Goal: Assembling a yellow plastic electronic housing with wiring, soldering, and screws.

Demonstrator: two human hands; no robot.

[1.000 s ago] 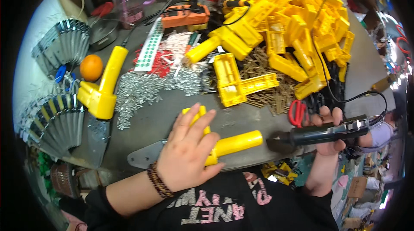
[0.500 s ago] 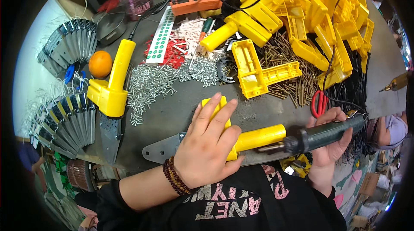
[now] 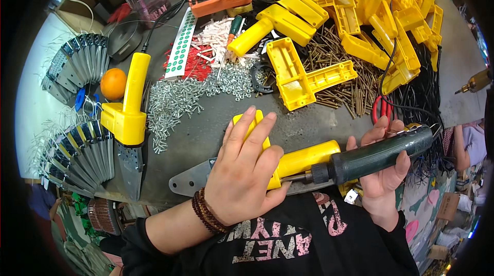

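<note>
My left hand (image 3: 244,173) presses over a yellow plastic tool (image 3: 309,156) lying on the table, holding it down with fingers spread across its body. Its grip points right and its grey metal plate (image 3: 188,179) sticks out to the left. In my right hand (image 3: 380,183) is a dark green electric screwdriver (image 3: 381,155), cradled between thumb and fingers. The screwdriver's bit reaches the near edge of the yellow body, close to my left thumb; whether it sits in a screw is hidden.
A similar yellow tool (image 3: 126,119) stands left, beside an orange (image 3: 113,84). Beyond my hands lie silver screws (image 3: 172,103), long brown screws (image 3: 355,90), an open yellow half-shell (image 3: 290,75) and piled yellow shells (image 3: 381,13). Red-handled pliers or scissors (image 3: 382,107) and black cables lie right.
The screwdriver has moved left, bringing its bit to the yellow tool's near edge. My right fingers have loosened somewhat around it. My left hand stays on the tool, and the view has shifted slightly.
</note>
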